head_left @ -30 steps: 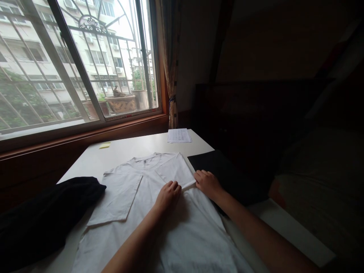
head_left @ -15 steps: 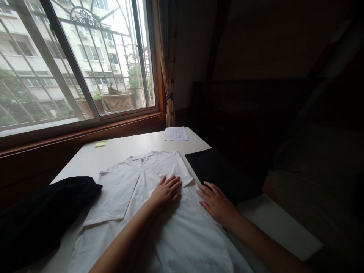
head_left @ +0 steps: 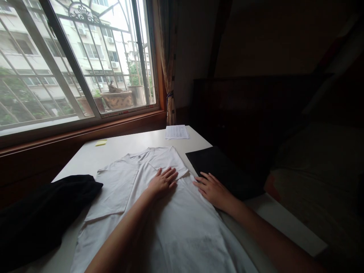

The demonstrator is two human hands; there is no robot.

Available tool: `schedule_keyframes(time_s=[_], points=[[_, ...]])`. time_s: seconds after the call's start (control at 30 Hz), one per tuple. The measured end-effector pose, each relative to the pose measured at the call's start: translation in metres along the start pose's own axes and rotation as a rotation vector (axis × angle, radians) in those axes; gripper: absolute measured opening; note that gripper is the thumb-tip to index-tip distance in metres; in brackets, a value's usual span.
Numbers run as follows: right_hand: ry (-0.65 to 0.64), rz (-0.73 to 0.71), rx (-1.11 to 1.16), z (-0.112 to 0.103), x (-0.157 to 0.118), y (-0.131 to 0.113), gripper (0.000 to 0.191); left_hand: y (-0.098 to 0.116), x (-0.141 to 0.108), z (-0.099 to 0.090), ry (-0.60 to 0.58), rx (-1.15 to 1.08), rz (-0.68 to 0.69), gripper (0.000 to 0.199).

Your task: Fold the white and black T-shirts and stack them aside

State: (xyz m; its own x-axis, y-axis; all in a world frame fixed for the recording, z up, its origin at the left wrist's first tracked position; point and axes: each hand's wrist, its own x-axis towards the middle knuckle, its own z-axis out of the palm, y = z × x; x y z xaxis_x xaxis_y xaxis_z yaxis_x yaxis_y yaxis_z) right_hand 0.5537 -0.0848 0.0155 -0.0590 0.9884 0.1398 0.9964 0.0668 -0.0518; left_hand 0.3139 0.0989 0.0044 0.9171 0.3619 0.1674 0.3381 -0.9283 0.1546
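Observation:
A white T-shirt [head_left: 182, 223] lies spread on the white table, its collar toward the far side and both sleeves folded in over the front. My left hand [head_left: 162, 182] rests flat on the upper chest of the shirt beside the right-hand sleeve, fingers spread. At the shirt's right edge lies my right hand [head_left: 213, 190], palm down with its fingers apart and their tips touching the fabric. Neither hand holds anything.
Folded black cloth [head_left: 224, 170] lies right of the shirt, and a black garment [head_left: 48, 212] is bunched at the left. On the white table [head_left: 136, 139] are yellow sticky notes [head_left: 101, 142] and printed papers [head_left: 176, 132]. A barred window is behind.
Both hands have shifted slightly away from me and a little to the left. The shirt's collar and right shoulder have moved slightly the same way, with more creases near the collar.

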Motion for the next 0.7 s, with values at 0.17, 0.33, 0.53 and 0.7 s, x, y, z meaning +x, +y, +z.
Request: schedule_keyframes(time_s=[0.17, 0.33, 0.53, 0.7], points=[[0.028, 0.0, -0.006, -0.006, 0.029, 0.006, 0.04, -0.016, 0.01, 0.004, 0.021, 0.059, 0.004, 0.052], [0.194, -0.046, 0.073, -0.008, 0.065, 0.002, 0.031, -0.019, 0.012, 0.004, 0.062, 0.073, 0.013, 0.052], [0.176, -0.083, 0.116, 0.009, 0.115, -0.017, 0.042, -0.05, -0.038, -0.022, 0.241, 0.178, -0.254, 0.048], [0.047, -0.141, 0.133, 0.029, 0.145, -0.036, 0.052, -0.101, -0.136, -0.03, 0.274, 0.352, -0.57, 0.049]])
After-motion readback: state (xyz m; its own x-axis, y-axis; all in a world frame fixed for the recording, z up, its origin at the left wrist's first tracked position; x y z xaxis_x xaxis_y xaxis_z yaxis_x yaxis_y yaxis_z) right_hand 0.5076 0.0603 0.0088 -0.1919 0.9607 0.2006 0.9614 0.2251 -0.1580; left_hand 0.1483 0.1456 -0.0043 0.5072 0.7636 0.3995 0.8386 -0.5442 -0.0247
